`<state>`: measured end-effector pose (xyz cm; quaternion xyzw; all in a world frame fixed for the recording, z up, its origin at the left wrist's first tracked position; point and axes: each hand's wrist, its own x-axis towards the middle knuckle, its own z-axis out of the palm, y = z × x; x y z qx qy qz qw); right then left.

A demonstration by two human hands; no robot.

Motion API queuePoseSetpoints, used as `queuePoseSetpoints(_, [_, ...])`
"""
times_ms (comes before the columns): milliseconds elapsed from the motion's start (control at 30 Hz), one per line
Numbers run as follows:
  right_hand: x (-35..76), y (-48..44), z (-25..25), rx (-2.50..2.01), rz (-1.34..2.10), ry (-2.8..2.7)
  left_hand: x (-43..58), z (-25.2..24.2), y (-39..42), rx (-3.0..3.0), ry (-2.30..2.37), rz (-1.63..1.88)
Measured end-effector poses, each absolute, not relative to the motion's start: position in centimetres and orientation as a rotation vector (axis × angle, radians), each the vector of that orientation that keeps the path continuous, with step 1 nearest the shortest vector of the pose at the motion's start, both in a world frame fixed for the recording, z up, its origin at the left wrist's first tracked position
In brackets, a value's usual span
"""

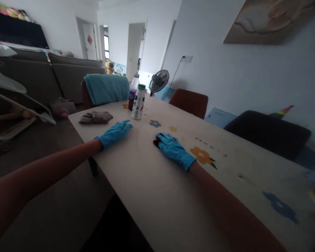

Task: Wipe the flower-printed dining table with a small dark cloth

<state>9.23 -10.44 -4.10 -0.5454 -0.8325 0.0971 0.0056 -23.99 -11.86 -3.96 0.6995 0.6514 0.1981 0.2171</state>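
Observation:
Both my hands wear blue gloves. My left hand [114,133] lies flat on the cream tabletop [147,189] near its left edge, fingers stretched out, holding nothing. My right hand [174,149] rests on the table a little to the right, fingers curled down over a small dark object [156,141] that peeks out under the fingertips; I cannot make out what it is. Beyond the hands stand a white bottle with a green cap [138,102] and a bottle of dark purple liquid [132,91]. A crumpled grey cloth [96,117] lies at the far left of the table.
The tabletop has flower prints. A chair draped with a teal towel [106,88] stands at the far end, a brown chair [189,102] and a dark chair [267,132] on the right side. A grey sofa [42,73] is at left, a small fan [159,81] behind.

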Motion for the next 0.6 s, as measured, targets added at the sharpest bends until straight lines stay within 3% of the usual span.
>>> queuePoseSetpoints(600, [28.9, -35.9, -9.1, -1.533, 0.319, -2.621, -23.0, -3.1, -12.9, 1.978, 1.894, 0.476])
